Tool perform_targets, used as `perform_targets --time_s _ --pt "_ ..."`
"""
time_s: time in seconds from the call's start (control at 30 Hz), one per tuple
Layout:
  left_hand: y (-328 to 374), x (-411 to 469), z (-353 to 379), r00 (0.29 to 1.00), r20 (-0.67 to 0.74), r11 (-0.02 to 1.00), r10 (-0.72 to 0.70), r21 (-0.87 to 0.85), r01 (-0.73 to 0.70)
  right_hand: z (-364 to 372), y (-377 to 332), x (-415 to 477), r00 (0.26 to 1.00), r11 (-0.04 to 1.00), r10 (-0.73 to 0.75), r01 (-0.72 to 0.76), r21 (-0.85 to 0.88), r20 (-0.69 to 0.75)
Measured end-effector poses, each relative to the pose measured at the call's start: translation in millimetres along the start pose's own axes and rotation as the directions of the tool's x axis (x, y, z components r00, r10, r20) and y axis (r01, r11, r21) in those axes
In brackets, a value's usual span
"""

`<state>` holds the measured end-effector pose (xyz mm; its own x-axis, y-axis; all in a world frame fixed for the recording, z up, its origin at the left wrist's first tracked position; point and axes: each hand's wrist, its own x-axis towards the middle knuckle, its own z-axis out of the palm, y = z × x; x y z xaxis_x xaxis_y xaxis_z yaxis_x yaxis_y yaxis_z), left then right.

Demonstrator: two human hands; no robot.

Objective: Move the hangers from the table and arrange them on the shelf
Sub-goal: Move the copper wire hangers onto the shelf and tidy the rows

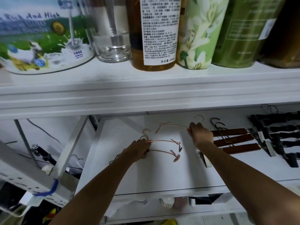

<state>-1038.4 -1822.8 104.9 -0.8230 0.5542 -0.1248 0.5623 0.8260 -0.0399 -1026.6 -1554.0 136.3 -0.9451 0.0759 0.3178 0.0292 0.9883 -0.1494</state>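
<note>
1. Two hands reach in onto the lower white shelf [146,176].
2. The left hand [140,149] has its fingers curled round two copper wire hangers [162,141], close to their hooks. One hanger lies just in front of the other. Their thin arms stick out to the right, and each one ends in a little clip.
3. The right hand [200,134] is farther back on the same shelf. It pinches a third copper wire hanger [174,125] right below its hook. This hanger's long arm points left, toward the other two, but does not touch them. I cannot tell if it rests on the shelf or is lifted a bit.
4. Just to the right of the right hand, three wooden hangers [232,140] lie side by side on that shelf. They have shiny metal clips at their ends.
5. Farther right sits a bunch of black hangers [276,135], packed close together.
6. Above all this is the upper white shelf [146,88]. On it, from left to right, stand a big milk tin [40,38], a clear glass jar [112,38], a bottle of yellow-brown liquid [154,38] with a white label, a green can with white flowers [198,33] and a plain green can [240,30]. They stand in a row, close together.
</note>
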Motion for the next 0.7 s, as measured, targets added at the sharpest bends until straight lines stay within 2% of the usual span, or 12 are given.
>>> perform_targets --time_s 0.1,0.23,0.33,0.47,0.6,0.7 --pt "-1 6 -7 0.999 -0.039 0.997 0.004 -0.078 -0.007 -2 -4 -1 1.000 1.000 -0.009 0.009 0.011 -0.004" --pt "-1 14 -8 0.997 -0.078 0.996 -0.028 -0.082 0.022 -3 -6 -1 0.999 0.999 -0.032 0.032 0.011 -0.030" --pt "2 17 -4 0.979 -0.191 0.996 -0.068 -0.063 0.057 -4 -6 1 0.997 0.998 -0.057 0.057 -0.002 -0.043" --pt "7 16 11 0.985 -0.099 0.990 -0.139 -0.002 0.140 -1 -4 1 0.991 0.991 -0.130 0.129 -0.032 -0.025" --pt "7 10 3 0.977 -0.200 0.996 -0.076 0.023 0.082 -10 -8 2 0.973 0.969 -0.222 0.228 -0.097 0.063" --pt "18 11 -15 0.929 -0.369 0.999 -0.044 -0.021 0.039 -9 -12 4 0.972 0.975 -0.183 0.198 -0.096 0.147"
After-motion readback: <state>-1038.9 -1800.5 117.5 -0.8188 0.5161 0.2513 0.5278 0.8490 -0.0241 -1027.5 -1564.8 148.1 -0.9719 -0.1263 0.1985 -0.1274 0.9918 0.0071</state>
